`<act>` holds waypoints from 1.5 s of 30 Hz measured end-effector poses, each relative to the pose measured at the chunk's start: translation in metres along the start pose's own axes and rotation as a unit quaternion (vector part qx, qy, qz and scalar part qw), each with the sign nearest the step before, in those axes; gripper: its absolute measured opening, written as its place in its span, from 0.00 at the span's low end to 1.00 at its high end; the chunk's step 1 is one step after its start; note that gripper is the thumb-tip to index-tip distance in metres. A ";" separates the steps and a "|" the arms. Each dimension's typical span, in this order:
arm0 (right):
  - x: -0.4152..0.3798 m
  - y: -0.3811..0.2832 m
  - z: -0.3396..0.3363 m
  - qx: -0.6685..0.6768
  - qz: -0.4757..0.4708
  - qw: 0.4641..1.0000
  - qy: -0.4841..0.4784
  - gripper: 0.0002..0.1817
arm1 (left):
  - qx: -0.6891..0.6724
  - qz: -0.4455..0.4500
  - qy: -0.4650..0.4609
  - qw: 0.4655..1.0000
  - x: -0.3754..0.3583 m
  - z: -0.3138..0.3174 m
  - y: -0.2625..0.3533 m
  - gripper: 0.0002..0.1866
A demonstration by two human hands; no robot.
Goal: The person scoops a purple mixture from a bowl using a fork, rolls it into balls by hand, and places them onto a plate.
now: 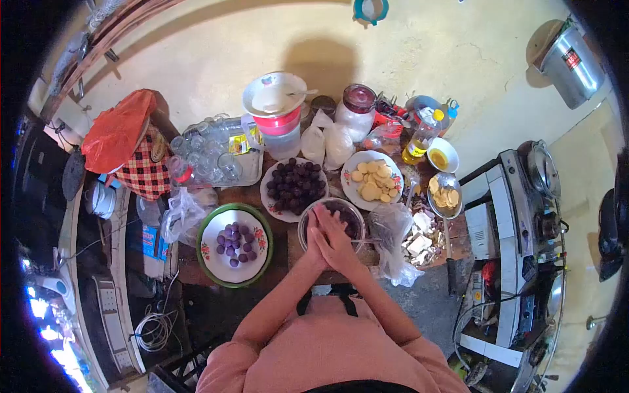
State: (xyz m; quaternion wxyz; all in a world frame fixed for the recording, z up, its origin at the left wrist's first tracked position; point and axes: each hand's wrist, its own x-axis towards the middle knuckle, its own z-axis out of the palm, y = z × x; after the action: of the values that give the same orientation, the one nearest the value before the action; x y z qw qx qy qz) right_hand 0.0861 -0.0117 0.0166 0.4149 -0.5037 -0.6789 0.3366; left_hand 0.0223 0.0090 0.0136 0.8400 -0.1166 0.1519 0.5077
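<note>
Over a clear bowl [356, 211] of dark purple mixture, my left hand [313, 237] and my right hand [335, 239] are pressed palm to palm. Anything between the palms is hidden. Behind the bowl, to the left, a plate [267, 196] holds a pile of dark purple balls. Lighter purple balls [236, 243] lie apart on a flowered plate with a green rim [204, 257] at the left. A plate [349, 187] of pale yellow rounds stands behind the bowl, to the right. A spoon or handle rests at the bowl's right edge.
Glasses fill a tray [252, 171] at the back left. A water jug [282, 145] carries a white bowl. Oil bottle [419, 141], small yellow-liquid bowl [452, 154] and strainer with yellow rounds [445, 195] are at the right. A plastic bag [389, 239] lies beside the clear bowl.
</note>
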 end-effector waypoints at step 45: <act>0.026 0.010 -0.032 -0.267 -0.106 0.951 -0.114 0.38 | 0.178 0.036 -0.085 0.980 0.011 -0.005 -0.016 0.42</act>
State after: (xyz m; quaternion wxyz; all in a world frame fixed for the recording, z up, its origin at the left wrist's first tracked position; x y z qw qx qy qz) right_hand 0.1153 0.0175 0.0272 0.2183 -0.4792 -0.8364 0.1519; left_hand 0.0406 0.0087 0.0057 0.8382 0.0834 0.1720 0.5108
